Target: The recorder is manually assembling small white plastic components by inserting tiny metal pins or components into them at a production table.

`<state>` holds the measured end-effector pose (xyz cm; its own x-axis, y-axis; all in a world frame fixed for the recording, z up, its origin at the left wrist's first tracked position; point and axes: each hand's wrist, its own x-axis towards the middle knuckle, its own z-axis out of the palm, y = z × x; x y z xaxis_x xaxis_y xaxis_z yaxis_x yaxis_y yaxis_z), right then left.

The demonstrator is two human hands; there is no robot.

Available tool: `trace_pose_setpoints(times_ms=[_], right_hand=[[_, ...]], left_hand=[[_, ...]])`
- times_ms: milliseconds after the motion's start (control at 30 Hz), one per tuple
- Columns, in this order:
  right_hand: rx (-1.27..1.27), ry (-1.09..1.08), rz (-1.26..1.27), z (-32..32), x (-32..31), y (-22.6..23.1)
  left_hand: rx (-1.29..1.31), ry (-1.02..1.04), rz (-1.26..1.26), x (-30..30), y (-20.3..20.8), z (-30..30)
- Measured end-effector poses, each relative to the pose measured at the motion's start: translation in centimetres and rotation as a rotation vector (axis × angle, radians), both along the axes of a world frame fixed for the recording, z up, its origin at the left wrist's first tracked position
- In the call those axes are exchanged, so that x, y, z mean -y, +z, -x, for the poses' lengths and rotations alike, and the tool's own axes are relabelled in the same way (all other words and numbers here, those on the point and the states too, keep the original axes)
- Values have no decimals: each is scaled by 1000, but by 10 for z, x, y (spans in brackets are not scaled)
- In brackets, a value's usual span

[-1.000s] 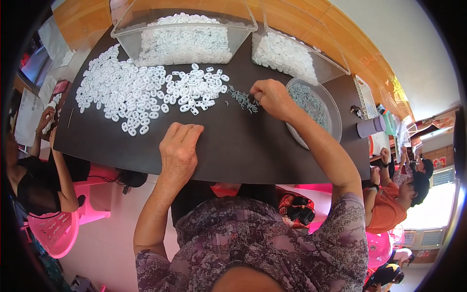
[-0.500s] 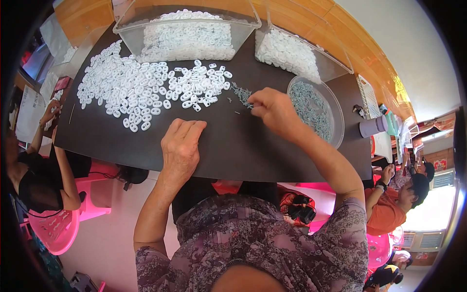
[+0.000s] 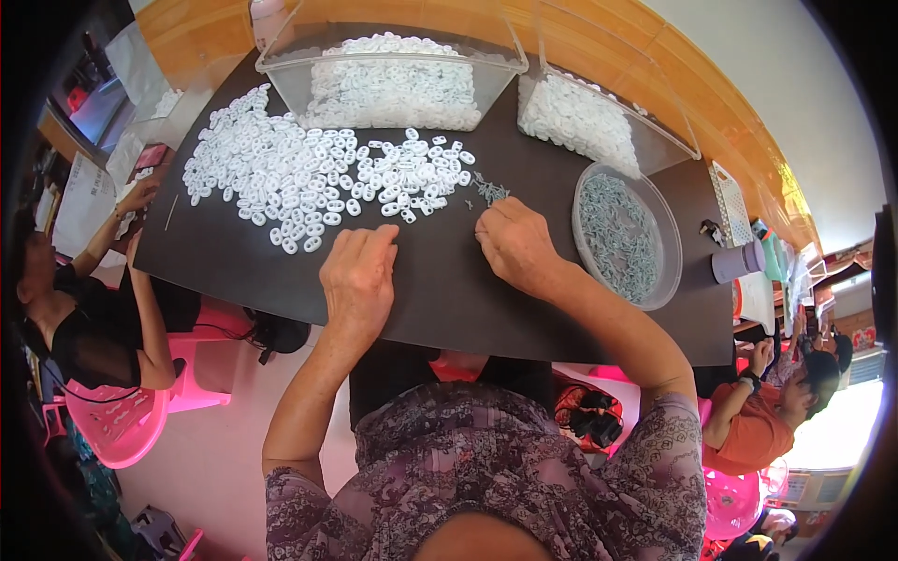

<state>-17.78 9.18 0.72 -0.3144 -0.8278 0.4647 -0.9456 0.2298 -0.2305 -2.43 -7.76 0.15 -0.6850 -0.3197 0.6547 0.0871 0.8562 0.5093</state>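
My left hand (image 3: pixel 359 283) rests near the table's front part, fingers curled together below the white pieces. What its fingertips hold, if anything, is hidden. Across from it, my right hand (image 3: pixel 520 245) is closed in a pinch just below a small pile of grey screws (image 3: pixel 490 191); I cannot make out what is between its fingers. A small heap of white oval pieces with two holes (image 3: pixel 412 173) lies beyond both hands. To its left spreads a bigger heap of the same white pieces (image 3: pixel 271 168).
Clear plastic bins (image 3: pixel 510 64) of white pieces stand at the back. Right of my right hand is a round clear tub (image 3: pixel 670 266) full of grey screws (image 3: pixel 617 234). A lilac cup (image 3: pixel 736 263) stands at the right edge. People sit at left (image 3: pixel 103 327) and right (image 3: pixel 748 421).
My right hand has drawn back from the screw pile and come nearer to my left hand. The left hand stays nearly in place, and the whole view has shifted slightly.
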Motion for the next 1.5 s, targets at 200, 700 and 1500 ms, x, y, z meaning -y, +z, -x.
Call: trace_pose_setpoints(times_ms=[200, 700, 1500], right_hand=[[65, 16, 84, -13, -2, 11], [195, -11, 160, -35, -8, 32], [805, -144, 158, -43, -18, 19]], left_hand=[[115, 109, 90, 22, 1, 12], [123, -90, 582, 19, -1, 42], [170, -203, 333, 12, -1, 20]])
